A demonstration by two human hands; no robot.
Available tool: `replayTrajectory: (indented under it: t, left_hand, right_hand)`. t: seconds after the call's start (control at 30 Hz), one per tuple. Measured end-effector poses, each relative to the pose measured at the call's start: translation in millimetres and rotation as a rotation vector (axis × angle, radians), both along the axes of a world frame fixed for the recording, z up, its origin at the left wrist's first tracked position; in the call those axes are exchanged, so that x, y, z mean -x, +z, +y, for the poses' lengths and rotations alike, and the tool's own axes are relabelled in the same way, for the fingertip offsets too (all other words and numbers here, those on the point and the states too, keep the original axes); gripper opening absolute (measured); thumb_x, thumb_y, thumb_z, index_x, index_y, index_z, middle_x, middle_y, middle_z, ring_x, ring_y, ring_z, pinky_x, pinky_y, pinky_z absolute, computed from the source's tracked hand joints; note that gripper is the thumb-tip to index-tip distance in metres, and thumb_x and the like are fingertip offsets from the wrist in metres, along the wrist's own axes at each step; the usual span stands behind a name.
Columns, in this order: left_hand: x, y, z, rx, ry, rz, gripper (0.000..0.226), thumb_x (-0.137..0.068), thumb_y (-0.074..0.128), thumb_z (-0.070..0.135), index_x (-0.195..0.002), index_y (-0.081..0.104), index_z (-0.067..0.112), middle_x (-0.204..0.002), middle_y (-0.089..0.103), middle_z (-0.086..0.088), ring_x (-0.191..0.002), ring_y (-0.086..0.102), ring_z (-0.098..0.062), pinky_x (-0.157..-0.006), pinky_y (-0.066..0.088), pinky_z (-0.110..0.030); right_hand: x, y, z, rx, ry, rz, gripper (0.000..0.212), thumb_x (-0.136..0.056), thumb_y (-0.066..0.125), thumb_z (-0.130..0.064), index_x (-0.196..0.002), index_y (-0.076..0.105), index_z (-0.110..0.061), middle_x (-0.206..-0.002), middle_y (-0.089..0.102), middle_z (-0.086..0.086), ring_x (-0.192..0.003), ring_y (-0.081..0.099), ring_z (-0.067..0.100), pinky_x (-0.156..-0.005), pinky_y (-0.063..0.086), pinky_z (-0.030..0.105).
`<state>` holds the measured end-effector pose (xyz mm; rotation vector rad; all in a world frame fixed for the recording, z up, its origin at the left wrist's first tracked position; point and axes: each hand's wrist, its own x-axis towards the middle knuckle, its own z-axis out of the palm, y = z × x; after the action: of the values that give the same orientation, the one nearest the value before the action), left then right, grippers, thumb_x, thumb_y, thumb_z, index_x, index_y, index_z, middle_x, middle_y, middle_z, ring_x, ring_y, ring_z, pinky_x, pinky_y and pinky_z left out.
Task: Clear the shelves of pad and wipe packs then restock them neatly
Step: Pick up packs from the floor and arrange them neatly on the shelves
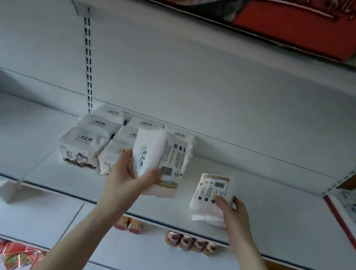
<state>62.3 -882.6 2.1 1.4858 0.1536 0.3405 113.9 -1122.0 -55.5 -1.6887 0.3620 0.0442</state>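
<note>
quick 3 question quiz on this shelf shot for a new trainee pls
1. True or false: the left hand holds nothing.
2. Where do the stacked packs stand from the right hand? A) to its left B) to its right C) on the shelf below
3. How many packs do the hands hold in all?
Key: 1 false, its fingers grip a white pack. 2 A. 3 two, counting the small pack.

I see pack cluster [92, 137] on shelf [277, 209], rear, left of centre. Raised pack [158, 152] in left hand [126, 178], just before cluster. Second pack [209, 193] in right hand [234, 214], on shelf, further right.
</note>
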Motion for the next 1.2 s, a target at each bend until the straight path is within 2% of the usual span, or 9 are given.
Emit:
replayTrajectory:
  t: [0.1,0.2,0.27,0.37,0.53,0.67,0.83,1.0,1.2]
  left_hand:
    - [1.0,3.6,-31.1,-0.211,0.095,-0.033,0.058,-0.054,0.073,0.036,-0.107,0.052,0.026,-0.095,0.063,0.014,-0.08,0.063,0.001,-0.065,0.051,-0.017]
    - [3.2,3.5,-53.5,-0.538,0.219,-0.068,0.081,-0.058,0.084,0.028,-0.128,0.046,0.014,-0.105,0.06,0.006,-0.093,0.059,-0.017,-0.071,0.045,-0.018]
    - [1.4,0.6,-60.1,-0.904,0.281,-0.199,0.083,-0.055,0.087,0.014,-0.127,0.047,0.009,-0.114,0.062,-0.01,-0.103,0.058,-0.03,-0.08,0.049,-0.03]
    - [-0.6,-11.9,-60.1,-1.307,0.29,-0.488,0.085,-0.048,0.086,0.006,-0.122,0.046,0.01,-0.12,0.062,-0.018,-0.114,0.047,-0.032,-0.086,0.052,-0.047]
    - [3.3,-19.3,-61.7,-1.394,0.188,-0.513,0.087,-0.047,0.084,0.004,-0.124,0.045,0.014,-0.128,0.057,-0.015,-0.121,0.043,-0.031,-0.093,0.05,-0.044]
    - [4.1,-24.3,-55.0,-1.166,0.185,-0.404,0.079,-0.064,0.078,0.041,-0.13,0.039,0.021,-0.138,0.036,-0.005,-0.126,0.035,-0.023,-0.102,0.04,-0.045]
    - [6.8,-7.8,-52.4,-0.286,0.144,0.003,0.081,-0.057,0.061,0.068,-0.128,0.036,0.038,-0.129,0.043,0.022,-0.115,0.046,0.009,-0.089,0.044,-0.017]
    - [-5.8,3.1,-41.4,0.189,-0.19,0.279,0.068,-0.054,0.071,0.056,-0.113,0.06,0.023,-0.101,0.071,-0.01,-0.082,0.07,-0.022,-0.057,0.054,-0.029]
    - [-17.7,-7.0,-52.4,0.558,0.004,0.169,0.038,-0.071,0.063,0.03,-0.096,0.066,0.002,-0.084,0.073,-0.012,-0.067,0.069,-0.02,-0.05,0.054,-0.028]
  right_hand:
    - [-7.3,-3.2,-25.1,0.154,0.058,0.09,0.038,-0.071,0.07,-0.041,-0.093,0.065,-0.01,-0.094,0.069,0.01,-0.08,0.063,0.023,-0.065,0.046,0.025]
    - [-13.8,12.3,-35.9,0.408,0.059,-0.061,0.063,-0.073,0.072,-0.041,-0.121,0.055,-0.004,-0.121,0.059,0.016,-0.107,0.057,0.027,-0.084,0.042,0.028]
    - [-19.1,40.4,-32.0,0.211,0.101,-0.118,0.043,-0.085,0.067,-0.026,-0.121,0.054,-0.006,-0.124,0.058,0.017,-0.101,0.06,0.023,-0.083,0.044,0.03]
    - [-21.6,77.4,-14.9,-0.251,0.418,0.097,0.049,-0.077,0.058,-0.053,-0.108,0.058,-0.015,-0.095,0.067,0.013,-0.076,0.066,0.023,-0.068,0.054,0.035]
    - [-26.5,89.0,14.0,-0.182,0.742,0.13,0.057,-0.071,0.061,-0.065,-0.105,0.067,-0.02,-0.098,0.072,0.006,-0.084,0.068,0.02,-0.062,0.054,0.028]
    - [-34.6,78.0,16.3,-0.286,0.674,0.092,0.04,-0.08,0.065,-0.035,-0.111,0.061,-0.011,-0.096,0.071,0.008,-0.075,0.068,0.016,-0.052,0.049,0.022]
    - [-44.7,75.1,13.6,-0.306,0.692,0.066,0.052,-0.066,0.068,-0.034,-0.113,0.056,-0.014,-0.095,0.071,0.006,-0.078,0.069,0.015,-0.054,0.05,0.024]
    - [-48.3,71.8,13.7,-0.264,0.854,0.1,0.067,-0.059,0.073,-0.039,-0.12,0.056,-0.017,-0.103,0.069,0.011,-0.092,0.066,0.024,-0.07,0.053,0.034]
    - [-46.7,63.2,23.0,-0.491,0.45,0.102,0.055,-0.068,0.056,-0.055,-0.104,0.06,-0.014,-0.098,0.065,0.011,-0.084,0.065,0.024,-0.074,0.051,0.035]
